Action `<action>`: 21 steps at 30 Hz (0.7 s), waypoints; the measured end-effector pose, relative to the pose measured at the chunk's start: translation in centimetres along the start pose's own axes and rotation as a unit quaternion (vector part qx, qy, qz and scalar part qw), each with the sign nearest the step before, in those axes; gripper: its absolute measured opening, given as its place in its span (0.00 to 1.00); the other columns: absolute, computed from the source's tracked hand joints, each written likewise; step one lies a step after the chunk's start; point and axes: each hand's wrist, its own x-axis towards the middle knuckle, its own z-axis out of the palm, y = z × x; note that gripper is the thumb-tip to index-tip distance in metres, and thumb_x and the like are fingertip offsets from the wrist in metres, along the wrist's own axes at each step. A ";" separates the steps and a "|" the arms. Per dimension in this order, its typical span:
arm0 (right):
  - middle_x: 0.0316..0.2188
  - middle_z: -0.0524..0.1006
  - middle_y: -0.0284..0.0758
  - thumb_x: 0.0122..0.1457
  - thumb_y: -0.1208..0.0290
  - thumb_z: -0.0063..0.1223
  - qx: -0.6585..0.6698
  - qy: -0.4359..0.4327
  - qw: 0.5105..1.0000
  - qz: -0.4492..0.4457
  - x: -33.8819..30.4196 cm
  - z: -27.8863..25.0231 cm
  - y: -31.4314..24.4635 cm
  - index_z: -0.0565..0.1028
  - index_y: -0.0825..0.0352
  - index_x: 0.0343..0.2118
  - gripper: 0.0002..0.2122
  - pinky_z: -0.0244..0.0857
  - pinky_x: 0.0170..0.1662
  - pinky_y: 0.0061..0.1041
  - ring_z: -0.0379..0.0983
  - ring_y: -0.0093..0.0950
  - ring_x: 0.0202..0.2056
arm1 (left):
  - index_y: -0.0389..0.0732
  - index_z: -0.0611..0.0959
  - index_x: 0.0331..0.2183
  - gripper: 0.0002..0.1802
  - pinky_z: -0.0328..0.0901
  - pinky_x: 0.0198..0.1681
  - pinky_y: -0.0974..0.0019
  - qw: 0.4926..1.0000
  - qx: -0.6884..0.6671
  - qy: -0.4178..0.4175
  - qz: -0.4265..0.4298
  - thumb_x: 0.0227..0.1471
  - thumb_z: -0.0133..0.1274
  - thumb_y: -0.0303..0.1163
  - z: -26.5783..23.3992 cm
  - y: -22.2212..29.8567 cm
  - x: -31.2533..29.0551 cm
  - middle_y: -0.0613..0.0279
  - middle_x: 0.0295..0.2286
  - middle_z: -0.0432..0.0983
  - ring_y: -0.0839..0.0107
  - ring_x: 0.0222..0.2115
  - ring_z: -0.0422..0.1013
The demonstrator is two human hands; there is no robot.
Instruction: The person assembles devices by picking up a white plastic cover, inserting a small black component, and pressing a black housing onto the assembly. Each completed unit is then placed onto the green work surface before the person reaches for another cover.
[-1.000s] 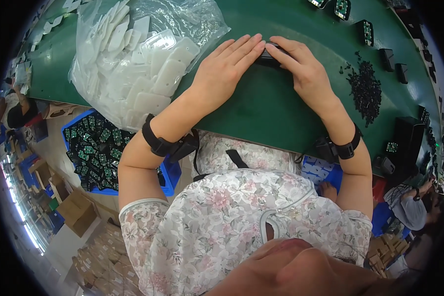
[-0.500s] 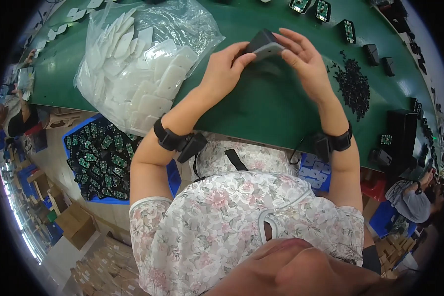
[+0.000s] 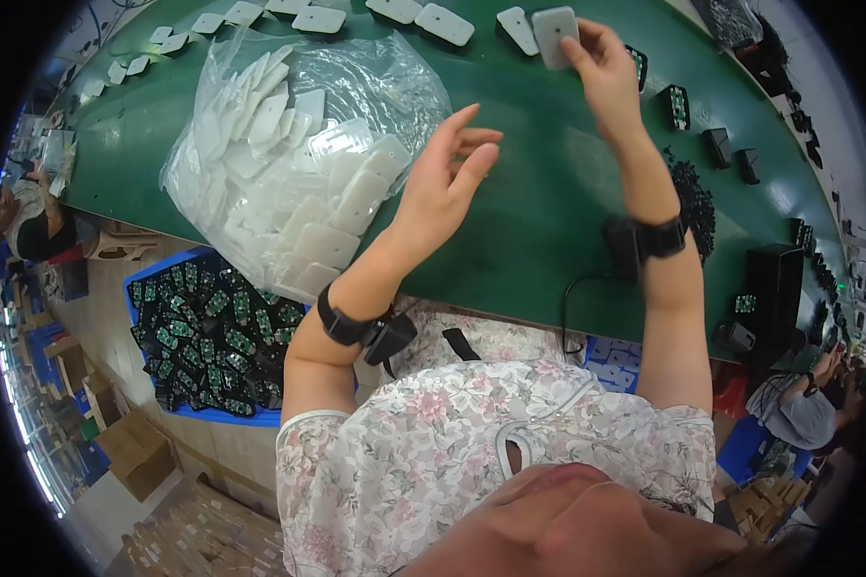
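Observation:
My right hand [image 3: 606, 82] is stretched to the back of the table, pinching a small case with a pale rounded-rectangular cover [image 3: 552, 40]. Beside it on the left stands another white-covered case [image 3: 518, 31], very near or touching it. My left hand [image 3: 447, 178] hovers over the green table [image 3: 510, 221] with fingers apart and nothing in them. Left of that hand lies a clear plastic bag [image 3: 380, 72] full of translucent white covers [image 3: 313, 245]. Behind my right hand shows part of a black case with a green circuit board [image 3: 637, 65].
More white-covered cases [image 3: 319, 19] line the far edge. To the right are a black case with a board [image 3: 677, 106], black cases [image 3: 717, 147], a pile of small black parts [image 3: 691, 207] and a black box [image 3: 775, 279]. A blue crate [image 3: 216, 415] of boards stands below left.
The dark case with its pale cover, held between both hands before, has gone to the back in my right hand. My left hand has let go and opened. The view has shifted.

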 end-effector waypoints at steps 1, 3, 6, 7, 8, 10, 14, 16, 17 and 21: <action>0.39 0.77 0.35 0.56 0.70 0.55 -0.063 0.015 0.997 -0.032 2.5 -1.9 2.5 0.73 0.72 0.41 0.13 0.64 0.45 0.21 0.72 0.22 0.40 | 0.35 0.63 0.55 0.26 0.67 0.41 0.69 0.999 0.016 0.010 0.026 0.57 0.49 0.32 -0.3 0.5 -0.3 0.55 0.42 0.73 0.70 0.39 0.71; 0.25 0.76 0.36 0.49 0.75 0.55 -0.134 0.048 0.989 -0.034 6.3 -2.3 4.1 0.73 0.69 0.37 0.12 0.65 0.35 0.26 0.71 0.26 0.29 | 0.37 0.67 0.53 0.24 0.66 0.42 0.68 0.996 0.039 0.040 0.066 0.55 0.49 0.28 -1.2 1.7 -1.3 0.55 0.43 0.73 0.69 0.39 0.71; 0.30 0.77 0.36 0.52 0.69 0.56 -0.252 0.027 0.967 -0.014 9.7 -3.5 5.5 0.75 0.68 0.37 0.11 0.66 0.39 0.26 0.73 0.27 0.34 | 0.37 0.71 0.50 0.21 0.66 0.40 0.68 0.968 0.197 0.079 0.134 0.52 0.51 0.24 -4.2 3.3 -3.0 0.55 0.42 0.73 0.67 0.38 0.71; 0.36 0.79 0.35 0.54 0.64 0.56 -0.333 0.002 0.943 -0.005 10.4 -3.7 5.8 0.76 0.67 0.38 0.13 0.65 0.42 0.24 0.74 0.26 0.38 | 0.37 0.71 0.50 0.21 0.66 0.40 0.68 0.966 0.202 0.086 0.135 0.52 0.51 0.24 -5.2 4.2 -3.4 0.55 0.42 0.73 0.67 0.38 0.71; 0.36 0.79 0.35 0.54 0.64 0.56 -0.329 -0.012 0.944 -0.011 10.6 -3.1 4.8 0.76 0.67 0.38 0.13 0.65 0.42 0.24 0.74 0.26 0.38 | 0.37 0.73 0.48 0.20 0.66 0.39 0.68 0.953 0.243 0.123 0.131 0.51 0.51 0.22 -6.0 4.8 -4.0 0.55 0.40 0.74 0.67 0.37 0.72; 0.33 0.79 0.35 0.54 0.59 0.54 -0.456 -0.034 0.889 0.018 10.5 -2.8 2.4 0.77 0.62 0.37 0.13 0.66 0.40 0.27 0.75 0.30 0.37 | 0.37 0.75 0.46 0.18 0.66 0.38 0.68 0.935 0.289 0.165 0.127 0.50 0.52 0.21 -7.5 6.2 -4.9 0.55 0.38 0.74 0.67 0.35 0.72; 0.35 0.79 0.35 0.54 0.56 0.52 -0.547 -0.072 0.834 0.029 11.6 -4.3 1.8 0.77 0.61 0.38 0.15 0.66 0.41 0.30 0.75 0.31 0.38 | 0.37 0.78 0.42 0.14 0.66 0.37 0.68 0.882 0.383 0.219 0.165 0.51 0.50 0.20 -10.4 8.1 -4.4 0.56 0.33 0.76 0.67 0.32 0.73; 0.35 0.79 0.35 0.54 0.56 0.52 -0.543 -0.073 0.835 0.042 11.4 -4.2 1.5 0.77 0.61 0.40 0.16 0.66 0.42 0.29 0.75 0.31 0.39 | 0.36 0.78 0.41 0.13 0.66 0.37 0.68 0.865 0.420 0.217 0.165 0.51 0.49 0.19 -11.9 8.6 -3.6 0.55 0.32 0.76 0.65 0.32 0.73; 0.36 0.79 0.35 0.55 0.56 0.52 -0.542 -0.070 0.836 0.057 11.5 -4.2 1.4 0.77 0.60 0.41 0.16 0.66 0.42 0.29 0.75 0.32 0.39 | 0.36 0.78 0.38 0.10 0.66 0.38 0.65 0.866 0.428 0.209 0.154 0.51 0.49 0.21 -12.3 8.8 -3.0 0.53 0.32 0.76 0.61 0.34 0.73; 0.36 0.79 0.35 0.55 0.56 0.51 -0.551 -0.083 0.828 0.062 11.6 -4.8 1.4 0.76 0.60 0.43 0.17 0.66 0.43 0.29 0.75 0.33 0.39 | 0.35 0.79 0.34 0.07 0.66 0.39 0.59 0.815 0.534 0.132 0.184 0.52 0.50 0.26 -14.7 6.8 0.8 0.52 0.31 0.76 0.59 0.35 0.72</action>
